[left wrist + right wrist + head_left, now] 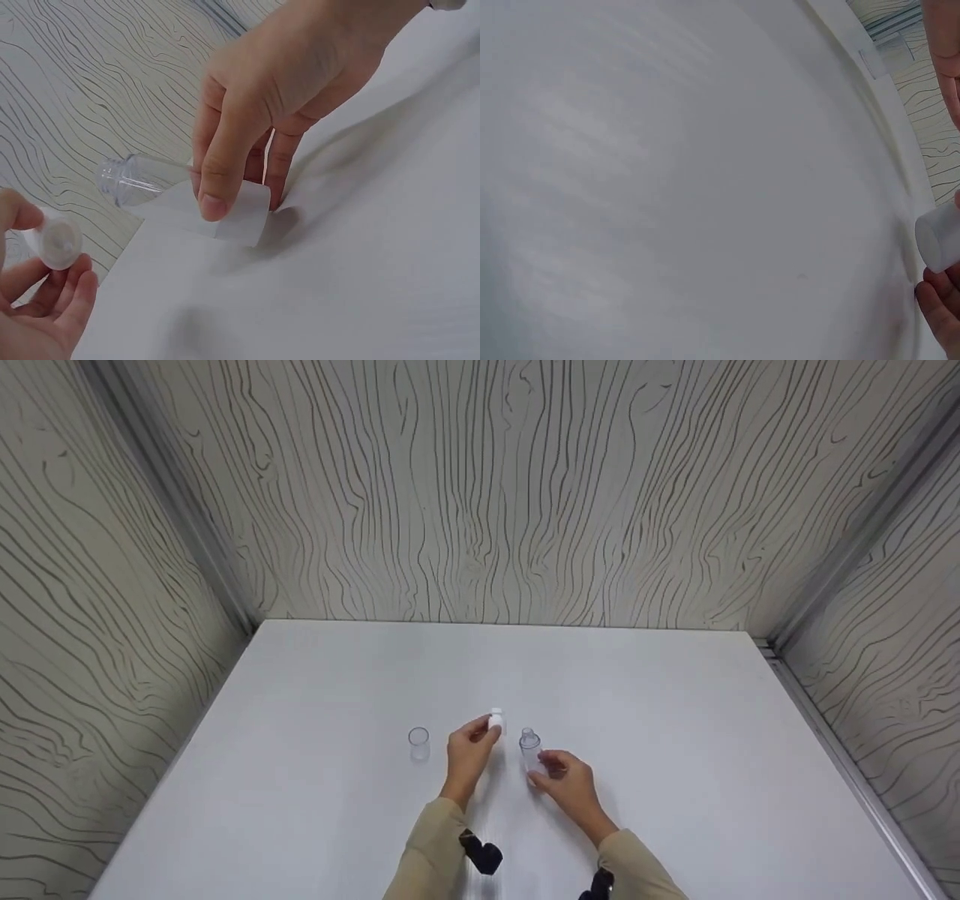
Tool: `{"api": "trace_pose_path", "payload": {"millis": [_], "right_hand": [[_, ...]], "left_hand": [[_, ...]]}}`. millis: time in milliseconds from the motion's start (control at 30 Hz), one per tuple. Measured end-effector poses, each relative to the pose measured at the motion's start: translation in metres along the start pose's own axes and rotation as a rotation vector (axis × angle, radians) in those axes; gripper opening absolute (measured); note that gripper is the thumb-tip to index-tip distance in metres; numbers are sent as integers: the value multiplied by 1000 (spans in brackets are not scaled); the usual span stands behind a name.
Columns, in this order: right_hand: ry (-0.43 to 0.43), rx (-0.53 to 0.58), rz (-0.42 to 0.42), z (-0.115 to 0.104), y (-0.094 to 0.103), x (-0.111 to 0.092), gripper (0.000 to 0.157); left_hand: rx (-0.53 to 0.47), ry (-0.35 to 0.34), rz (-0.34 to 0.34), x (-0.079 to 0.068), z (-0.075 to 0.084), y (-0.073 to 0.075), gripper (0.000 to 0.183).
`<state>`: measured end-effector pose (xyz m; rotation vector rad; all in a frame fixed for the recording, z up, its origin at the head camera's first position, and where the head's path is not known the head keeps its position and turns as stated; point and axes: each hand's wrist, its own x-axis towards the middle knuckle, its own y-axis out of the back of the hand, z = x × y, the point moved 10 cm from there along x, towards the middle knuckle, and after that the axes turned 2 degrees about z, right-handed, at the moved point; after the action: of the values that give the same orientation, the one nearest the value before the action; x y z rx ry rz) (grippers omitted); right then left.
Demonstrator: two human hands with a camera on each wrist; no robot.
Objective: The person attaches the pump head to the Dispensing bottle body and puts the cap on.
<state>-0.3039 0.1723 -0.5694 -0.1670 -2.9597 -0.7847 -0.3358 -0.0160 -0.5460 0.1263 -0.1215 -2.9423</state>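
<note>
My left hand [470,750] pinches a small white cap [496,720] between thumb and fingers. In the left wrist view, the round hollow underside of the cap [60,241] faces the camera. My right hand [571,786] grips a clear bottle [529,747] around its lower body, just right of the cap. The bottle [154,174] has an uncovered, ridged neck and a white lower part; it lies tilted in the left wrist view, neck toward the cap. Cap and bottle are apart. Only the right edge of the right wrist view shows fingers [939,307] and a white cylindrical end.
A clear, open-rimmed cup-like piece [419,744] stands on the white table [315,810], left of my left hand. Wood-patterned panels [480,495] enclose the table at the back and both sides.
</note>
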Motion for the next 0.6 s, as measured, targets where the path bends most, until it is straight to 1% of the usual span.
{"api": "trace_pose_path", "payload": {"millis": [267, 433, 600], "right_hand": [[5, 7, -21, 0, -2, 0, 33], [33, 19, -28, 0, -3, 0, 33], [61, 13, -25, -1, -2, -1, 34]], "left_hand": [[-23, -9, -19, -1, 6, -1, 39], [-33, -6, -20, -2, 7, -1, 38], [-61, -19, -11, -3, 9, 0, 38]]}}
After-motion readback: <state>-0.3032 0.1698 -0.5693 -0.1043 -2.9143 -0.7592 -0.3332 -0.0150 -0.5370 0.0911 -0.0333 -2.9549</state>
